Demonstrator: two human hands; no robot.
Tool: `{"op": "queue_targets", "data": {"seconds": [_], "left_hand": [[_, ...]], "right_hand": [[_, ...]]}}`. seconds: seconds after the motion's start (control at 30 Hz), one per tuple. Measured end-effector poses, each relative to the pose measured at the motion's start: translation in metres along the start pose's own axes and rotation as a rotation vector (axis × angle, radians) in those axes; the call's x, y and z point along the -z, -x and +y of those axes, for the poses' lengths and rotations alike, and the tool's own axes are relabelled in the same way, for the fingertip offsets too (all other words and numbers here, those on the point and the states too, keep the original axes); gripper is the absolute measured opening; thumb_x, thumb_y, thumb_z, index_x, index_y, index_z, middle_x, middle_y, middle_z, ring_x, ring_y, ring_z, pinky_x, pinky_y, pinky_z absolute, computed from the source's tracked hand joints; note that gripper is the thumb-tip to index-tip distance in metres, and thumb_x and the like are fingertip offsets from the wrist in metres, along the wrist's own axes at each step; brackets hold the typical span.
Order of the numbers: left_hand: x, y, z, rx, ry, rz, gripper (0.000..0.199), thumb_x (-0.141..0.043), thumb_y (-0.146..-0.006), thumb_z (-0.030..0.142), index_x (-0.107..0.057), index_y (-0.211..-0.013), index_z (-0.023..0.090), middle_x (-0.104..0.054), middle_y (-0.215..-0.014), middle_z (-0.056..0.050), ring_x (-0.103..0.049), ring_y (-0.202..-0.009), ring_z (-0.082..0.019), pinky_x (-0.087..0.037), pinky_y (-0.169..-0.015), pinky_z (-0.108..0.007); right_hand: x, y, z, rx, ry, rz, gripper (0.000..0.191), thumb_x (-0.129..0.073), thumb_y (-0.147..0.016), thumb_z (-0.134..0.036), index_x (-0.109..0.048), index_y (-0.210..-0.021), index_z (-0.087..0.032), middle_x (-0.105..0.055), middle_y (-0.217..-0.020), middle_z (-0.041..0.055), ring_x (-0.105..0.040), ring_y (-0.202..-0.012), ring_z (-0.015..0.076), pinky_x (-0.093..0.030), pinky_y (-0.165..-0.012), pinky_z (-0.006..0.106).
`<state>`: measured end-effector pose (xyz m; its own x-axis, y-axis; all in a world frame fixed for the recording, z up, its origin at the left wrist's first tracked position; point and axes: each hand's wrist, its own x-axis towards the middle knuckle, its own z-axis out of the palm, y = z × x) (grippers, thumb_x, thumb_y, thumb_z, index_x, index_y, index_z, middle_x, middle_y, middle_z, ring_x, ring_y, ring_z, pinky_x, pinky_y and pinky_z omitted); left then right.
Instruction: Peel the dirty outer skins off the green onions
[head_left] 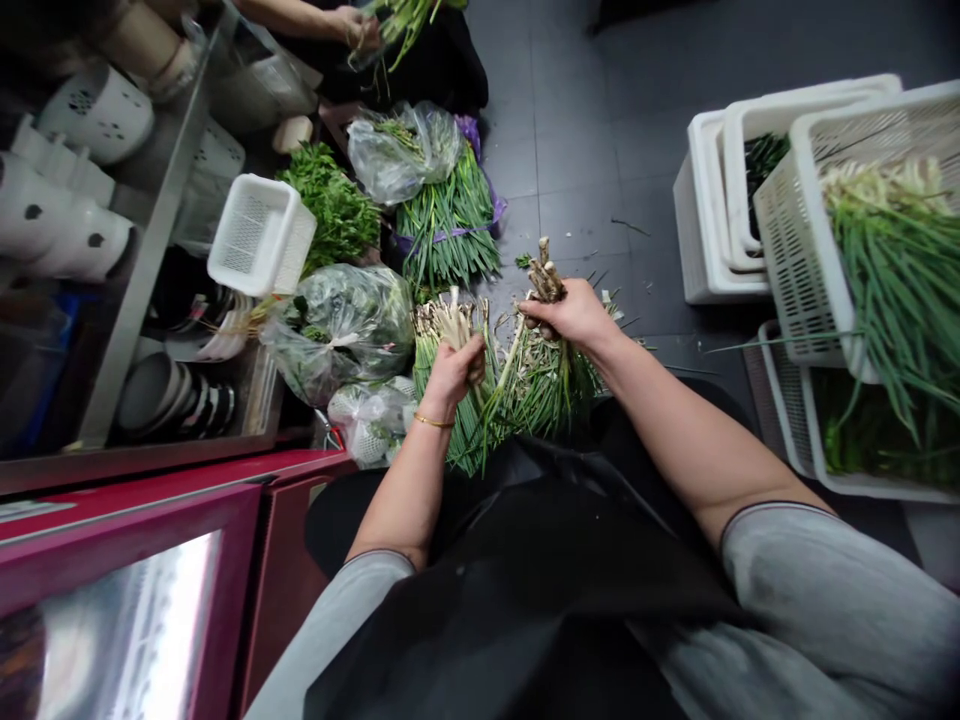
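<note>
My left hand (457, 370) is closed around a bunch of scallions (453, 322), whose pale ends stick up above the fist. Closed too, my right hand (574, 315) grips a clump of brown, stubby root-like pieces (546, 275); their exact kind is not clear. Beneath both hands lie more scallions (469, 425), pale ends away from me and green leaves toward my black apron (525, 560). Loose peelings and thin green leaves (551, 385) are heaped under my right hand.
White baskets (802, 250) with scallions (892, 260) stand at right. Ahead are tied greens (450, 225), leafy herbs (330, 200) and bagged vegetables (345, 320). A metal shelf (161, 215) with containers stands left. Another person's hand (356, 28) holds green stalks at the top.
</note>
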<state>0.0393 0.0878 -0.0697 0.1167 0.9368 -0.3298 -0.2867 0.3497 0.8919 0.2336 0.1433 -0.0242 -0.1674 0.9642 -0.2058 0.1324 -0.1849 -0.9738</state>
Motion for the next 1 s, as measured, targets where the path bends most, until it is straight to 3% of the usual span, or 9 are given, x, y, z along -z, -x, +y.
{"op": "queue_targets", "data": {"seconds": [0.1,0.23,0.37,0.53,0.8,1.0], "left_hand": [[-0.015,0.007,-0.001,0.093,-0.036,-0.063,0.041,-0.086,-0.058,0.039,-0.063,-0.083,0.014,-0.042,-0.046,0.010,-0.028,-0.033,-0.002,-0.019,-0.036,-0.019],[-0.025,0.010,0.000,0.157,-0.024,-0.064,0.039,-0.087,-0.053,0.035,-0.061,-0.071,0.011,-0.056,-0.053,0.002,-0.032,-0.035,-0.001,-0.017,-0.035,-0.018],[-0.019,0.012,0.005,0.274,0.082,-0.199,0.036,-0.084,-0.057,0.034,-0.064,-0.074,0.009,-0.059,-0.058,0.000,-0.029,-0.035,0.000,-0.014,-0.035,-0.017],[-0.010,0.013,0.005,0.287,0.198,-0.286,0.029,-0.080,-0.062,0.030,-0.067,-0.077,0.008,-0.052,-0.055,0.003,-0.022,-0.035,0.002,-0.013,-0.035,-0.015],[-0.005,0.012,0.005,0.228,0.236,-0.240,0.031,-0.080,-0.063,0.030,-0.069,-0.082,0.008,-0.054,-0.058,0.002,-0.025,-0.036,0.003,-0.017,-0.036,-0.014],[-0.014,0.010,0.006,0.110,0.079,-0.097,0.031,-0.081,-0.065,0.034,-0.068,-0.081,0.010,-0.060,-0.058,0.000,-0.032,-0.036,0.000,-0.017,-0.035,-0.016]], "right_hand": [[-0.003,0.000,0.001,0.003,0.025,-0.008,0.033,-0.076,-0.069,-0.044,-0.057,-0.070,-0.017,-0.060,-0.059,0.0026,-0.046,-0.043,0.0091,-0.038,-0.041,0.025],[0.000,-0.002,0.005,0.115,0.228,-0.009,0.029,-0.070,-0.074,-0.041,-0.056,-0.066,-0.018,-0.056,-0.054,0.0004,-0.049,-0.048,0.0115,-0.040,-0.049,0.027],[0.012,-0.002,0.004,0.267,0.297,-0.144,0.030,-0.067,-0.076,-0.042,-0.053,-0.065,-0.018,-0.057,-0.057,-0.0012,-0.051,-0.052,0.0106,-0.041,-0.055,0.027],[0.020,0.003,-0.003,0.276,0.241,-0.225,0.032,-0.065,-0.078,-0.046,-0.054,-0.067,-0.018,-0.058,-0.059,-0.0003,-0.050,-0.052,0.0098,-0.041,-0.052,0.026],[0.017,-0.001,-0.003,0.213,0.239,-0.020,0.035,-0.066,-0.078,-0.049,-0.052,-0.066,-0.019,-0.052,-0.055,-0.0009,-0.047,-0.052,0.0107,-0.039,-0.050,0.027],[-0.007,0.007,0.005,0.140,0.312,-0.086,0.032,-0.073,-0.071,-0.042,-0.055,-0.062,-0.018,-0.052,-0.057,0.0002,-0.049,-0.057,0.0130,-0.037,-0.055,0.028]]}}
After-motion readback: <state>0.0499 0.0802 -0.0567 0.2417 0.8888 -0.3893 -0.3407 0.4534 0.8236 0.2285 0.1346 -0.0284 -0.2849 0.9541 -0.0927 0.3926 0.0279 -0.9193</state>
